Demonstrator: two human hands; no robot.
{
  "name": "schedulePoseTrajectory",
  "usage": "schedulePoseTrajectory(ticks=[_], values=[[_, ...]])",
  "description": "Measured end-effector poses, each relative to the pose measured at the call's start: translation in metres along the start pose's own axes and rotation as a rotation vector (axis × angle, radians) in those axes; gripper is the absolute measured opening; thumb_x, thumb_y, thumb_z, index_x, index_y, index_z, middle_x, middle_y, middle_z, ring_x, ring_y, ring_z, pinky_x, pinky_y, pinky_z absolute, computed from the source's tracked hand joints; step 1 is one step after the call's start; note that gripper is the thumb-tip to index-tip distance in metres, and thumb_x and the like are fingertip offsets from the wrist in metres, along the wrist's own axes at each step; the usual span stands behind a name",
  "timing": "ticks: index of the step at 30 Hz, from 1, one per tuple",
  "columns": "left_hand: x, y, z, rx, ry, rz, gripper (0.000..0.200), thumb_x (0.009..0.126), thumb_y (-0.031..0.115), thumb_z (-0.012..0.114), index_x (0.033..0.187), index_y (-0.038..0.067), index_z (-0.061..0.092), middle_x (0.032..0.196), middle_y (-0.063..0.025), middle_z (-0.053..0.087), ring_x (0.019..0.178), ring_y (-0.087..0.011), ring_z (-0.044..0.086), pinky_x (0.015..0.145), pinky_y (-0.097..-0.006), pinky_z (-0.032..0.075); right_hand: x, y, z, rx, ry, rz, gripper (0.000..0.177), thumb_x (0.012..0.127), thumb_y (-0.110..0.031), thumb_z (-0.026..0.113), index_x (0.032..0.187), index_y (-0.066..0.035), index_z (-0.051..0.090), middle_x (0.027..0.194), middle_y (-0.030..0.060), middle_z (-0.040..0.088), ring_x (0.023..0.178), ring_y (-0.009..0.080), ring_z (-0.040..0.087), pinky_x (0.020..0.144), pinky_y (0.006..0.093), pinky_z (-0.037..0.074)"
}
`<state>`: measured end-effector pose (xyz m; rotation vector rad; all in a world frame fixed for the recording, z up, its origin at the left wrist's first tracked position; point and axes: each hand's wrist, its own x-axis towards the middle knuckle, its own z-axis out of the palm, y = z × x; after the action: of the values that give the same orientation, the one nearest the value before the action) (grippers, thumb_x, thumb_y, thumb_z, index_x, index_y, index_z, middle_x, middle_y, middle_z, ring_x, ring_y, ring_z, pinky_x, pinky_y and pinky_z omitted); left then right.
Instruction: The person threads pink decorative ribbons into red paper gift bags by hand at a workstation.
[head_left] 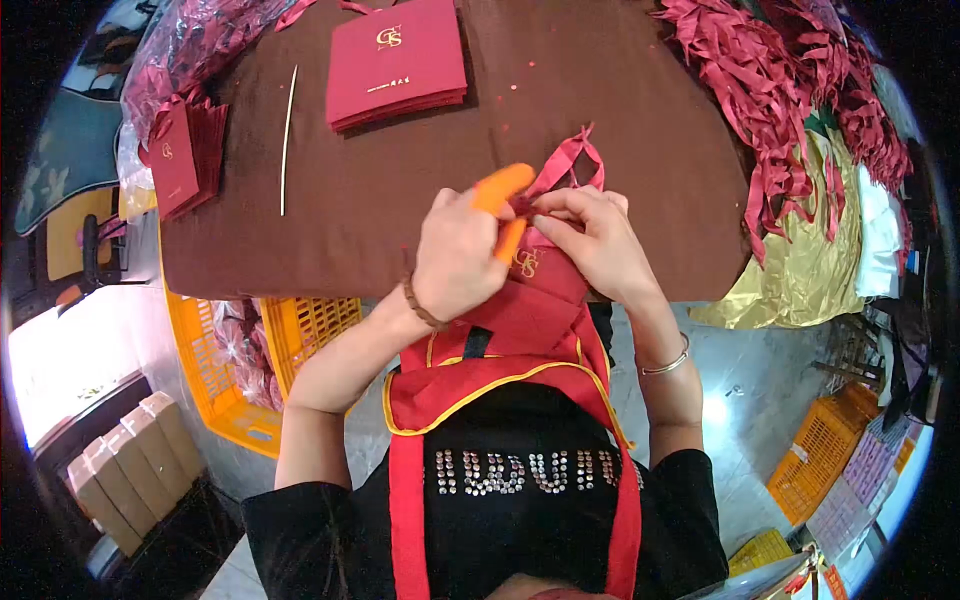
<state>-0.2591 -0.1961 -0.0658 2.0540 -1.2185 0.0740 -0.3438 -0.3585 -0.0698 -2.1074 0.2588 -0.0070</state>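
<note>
My left hand (460, 250), with orange covers on its thumb and a finger, pinches at the top of a dark red paper gift bag (550, 268) with gold lettering. My right hand (600, 245) meets it there, its thumb and fingertips closed on the same red ribbon (562, 162). A loop of that ribbon stands up beyond my fingers. The bag lies at the table's near edge, against my red apron (500, 395). Exactly where the ribbon passes between the fingertips is partly hidden.
On the brown-covered table (640, 120) lie a stack of red bags (395, 60), a thin white stick (288, 140) and more bags (185, 160) at left. Loose red ribbons (735, 90) pile at right, above gold sheeting (800, 270). An orange crate (230, 400) stands below left.
</note>
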Motion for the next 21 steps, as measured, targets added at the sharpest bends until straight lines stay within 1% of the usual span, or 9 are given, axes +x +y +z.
schedulePoseTrajectory(ticks=[1, 4, 5, 6, 11, 15, 17, 18, 21], values=[[-0.0017, 0.0023, 0.0026, 0.008, -0.029, -0.006, 0.026, 0.069, 0.002, 0.065, 0.094, 0.000, 0.058, 0.078, -0.0082, 0.060, 0.068, -0.0246, 0.056, 0.064, -0.0355, 0.038, -0.0001, 0.0003, 0.0009, 0.001, 0.000, -0.001, 0.022, 0.079, -0.017, 0.065, 0.099, -0.008, 0.065, 0.082, 0.0020, 0.061, 0.084, 0.0136, 0.053, 0.093, 0.0314, 0.028], [0.0000, 0.0039, 0.0091, 0.059, -0.037, -0.006, 0.025, 0.069, 0.001, 0.063, 0.094, 0.001, 0.058, 0.078, -0.0082, 0.059, 0.067, -0.0248, 0.056, 0.064, -0.0364, 0.037, -0.0032, 0.0013, 0.0001, 0.010, 0.012, 0.033, 0.023, 0.079, -0.017, 0.064, 0.100, -0.007, 0.065, 0.086, 0.0028, 0.062, 0.084, 0.0147, 0.055, 0.094, 0.0311, 0.027], [0.0018, 0.0059, 0.0083, 0.034, -0.074, -0.058, 0.019, 0.069, 0.001, 0.063, 0.087, 0.001, 0.058, 0.076, -0.0085, 0.059, 0.067, -0.0255, 0.056, 0.064, -0.0371, 0.037, -0.0034, 0.0005, -0.0004, -0.005, 0.014, 0.015, 0.023, 0.079, -0.017, 0.064, 0.100, -0.007, 0.064, 0.087, 0.0031, 0.063, 0.085, 0.0151, 0.054, 0.094, 0.0311, 0.027], [0.0018, 0.0063, 0.0091, 0.032, -0.074, -0.057, 0.019, 0.069, 0.001, 0.063, 0.087, 0.001, 0.058, 0.076, -0.0085, 0.059, 0.067, -0.0255, 0.056, 0.064, -0.0371, 0.037, -0.0032, -0.0002, -0.0009, -0.019, 0.016, -0.004, 0.023, 0.079, -0.017, 0.064, 0.100, -0.007, 0.064, 0.088, 0.0035, 0.063, 0.085, 0.0155, 0.054, 0.094, 0.0311, 0.027], [-0.0004, 0.0026, 0.0094, 0.051, -0.085, -0.051, 0.011, 0.067, 0.002, 0.064, 0.073, 0.001, 0.054, 0.071, -0.0119, 0.057, 0.063, -0.0274, 0.053, 0.062, -0.0382, 0.036, -0.0034, -0.0024, 0.0010, -0.043, 0.015, -0.019, 0.023, 0.080, -0.017, 0.064, 0.101, -0.007, 0.064, 0.091, 0.0044, 0.063, 0.089, 0.0166, 0.053, 0.094, 0.0317, 0.027], [-0.0020, 0.0008, 0.0091, 0.051, -0.092, -0.040, 0.013, 0.066, 0.003, 0.064, 0.072, 0.001, 0.053, 0.071, -0.0133, 0.057, 0.062, -0.0277, 0.052, 0.062, -0.0390, 0.036, -0.0041, -0.0044, -0.0002, -0.042, 0.000, -0.010, 0.023, 0.081, -0.018, 0.063, 0.101, -0.007, 0.064, 0.092, 0.0051, 0.063, 0.090, 0.0168, 0.053, 0.094, 0.0324, 0.027], [-0.0042, -0.0035, 0.0114, 0.055, -0.062, -0.021, 0.018, 0.067, -0.001, 0.064, 0.079, 0.004, 0.053, 0.076, -0.0113, 0.059, 0.063, -0.0297, 0.053, 0.066, -0.0370, 0.037, -0.0043, -0.0016, 0.0021, -0.055, 0.027, -0.038, 0.023, 0.081, -0.018, 0.063, 0.101, -0.008, 0.064, 0.090, 0.0049, 0.062, 0.088, 0.0165, 0.053, 0.093, 0.0324, 0.027], [-0.0044, -0.0035, 0.0108, 0.057, -0.062, -0.021, 0.018, 0.067, -0.001, 0.064, 0.079, 0.004, 0.053, 0.076, -0.0113, 0.059, 0.063, -0.0297, 0.053, 0.066, -0.0370, 0.037, -0.0044, -0.0007, 0.0033, -0.068, 0.055, -0.064, 0.023, 0.081, -0.018, 0.063, 0.101, -0.008, 0.063, 0.089, 0.0047, 0.062, 0.087, 0.0161, 0.053, 0.093, 0.0323, 0.027], [-0.0018, -0.0014, 0.0086, 0.001, -0.088, -0.085, 0.016, 0.068, 0.001, 0.064, 0.079, 0.004, 0.054, 0.077, -0.0125, 0.059, 0.064, -0.0307, 0.052, 0.065, -0.0386, 0.039, -0.0047, -0.0034, 0.0013, -0.074, 0.039, -0.054, 0.023, 0.081, -0.019, 0.063, 0.101, -0.007, 0.063, 0.088, 0.0046, 0.062, 0.086, 0.0160, 0.054, 0.092, 0.0322, 0.027]])
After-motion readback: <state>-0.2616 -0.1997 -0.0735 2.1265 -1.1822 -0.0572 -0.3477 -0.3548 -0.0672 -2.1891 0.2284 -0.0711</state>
